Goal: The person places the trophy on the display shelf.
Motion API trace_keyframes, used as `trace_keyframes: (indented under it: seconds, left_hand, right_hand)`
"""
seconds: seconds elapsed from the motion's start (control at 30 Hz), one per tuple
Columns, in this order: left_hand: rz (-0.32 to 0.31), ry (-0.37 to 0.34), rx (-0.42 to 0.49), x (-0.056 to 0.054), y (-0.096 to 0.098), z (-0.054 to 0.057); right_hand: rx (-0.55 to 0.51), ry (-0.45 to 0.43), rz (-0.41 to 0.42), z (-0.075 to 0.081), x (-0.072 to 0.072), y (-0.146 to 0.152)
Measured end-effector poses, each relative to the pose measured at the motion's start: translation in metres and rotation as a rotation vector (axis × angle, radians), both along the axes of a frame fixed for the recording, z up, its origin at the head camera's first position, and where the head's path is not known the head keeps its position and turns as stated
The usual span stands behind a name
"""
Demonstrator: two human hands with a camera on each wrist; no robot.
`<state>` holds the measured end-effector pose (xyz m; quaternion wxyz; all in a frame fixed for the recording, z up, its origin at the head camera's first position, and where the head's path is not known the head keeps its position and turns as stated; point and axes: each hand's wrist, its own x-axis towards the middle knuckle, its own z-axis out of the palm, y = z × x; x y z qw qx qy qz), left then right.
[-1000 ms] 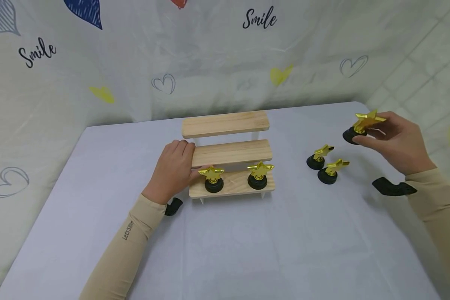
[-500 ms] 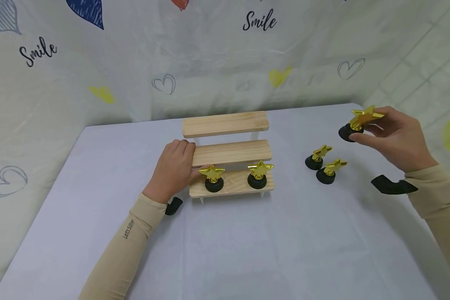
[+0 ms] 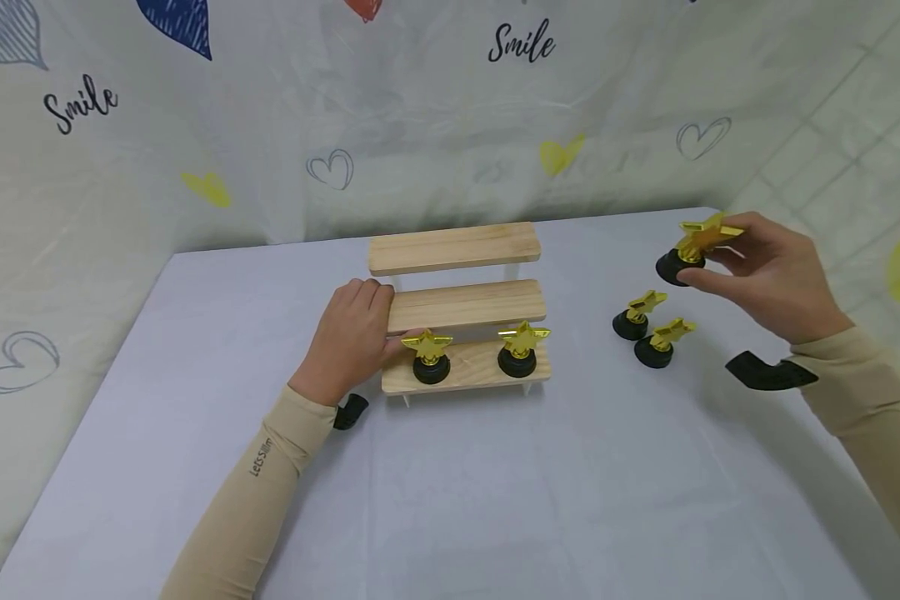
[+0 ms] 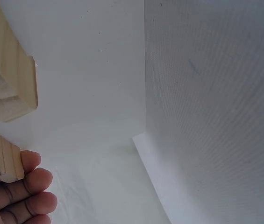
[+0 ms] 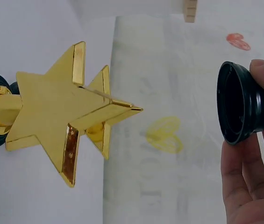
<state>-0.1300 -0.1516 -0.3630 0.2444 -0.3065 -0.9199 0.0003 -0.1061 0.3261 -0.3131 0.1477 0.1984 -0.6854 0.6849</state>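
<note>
My right hand (image 3: 776, 279) holds a gold star trophy (image 3: 693, 250) with a round black base, raised above the right side of the table. In the right wrist view, the hollow underside of its base (image 5: 237, 105) shows beside the thumb. My left hand (image 3: 348, 337) grips the left end of a three-tier wooden display stand (image 3: 467, 306) at its middle board; the left wrist view shows fingertips (image 4: 38, 179) curled at a board's end. On the lowest board stand a left trophy (image 3: 431, 362) and a right trophy (image 3: 517, 354), spaced apart.
Two more star trophies, a rear one (image 3: 632, 323) and a front one (image 3: 654, 352), stand close together on the white table (image 3: 457, 500), right of the stand. The stand's top board (image 3: 453, 248) carries nothing. A printed cloth (image 3: 420, 108) hangs behind the table.
My right hand has moved left with the trophy, coming nearer to the two trophies on the table. The left hand keeps its grip on the stand.
</note>
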Motion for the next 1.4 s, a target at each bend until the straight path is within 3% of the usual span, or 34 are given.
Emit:
trace_keyframes:
  seconds: [0.3,0.8,1.4]
  left_hand:
    - [0.008,-0.015,0.002,0.000,0.000,0.001]
    - [0.015,-0.008,-0.008,-0.001,-0.001,0.001]
    - [0.023,-0.006,-0.013,-0.001,-0.002,0.001]
  right_hand:
    - [0.045,0.007,0.049,0.002,-0.007,-0.016]
    - [0.252,0.013,0.023,0.009,-0.012,-0.062]
    - [0.167,0.023,0.031,0.020,-0.009,-0.102]
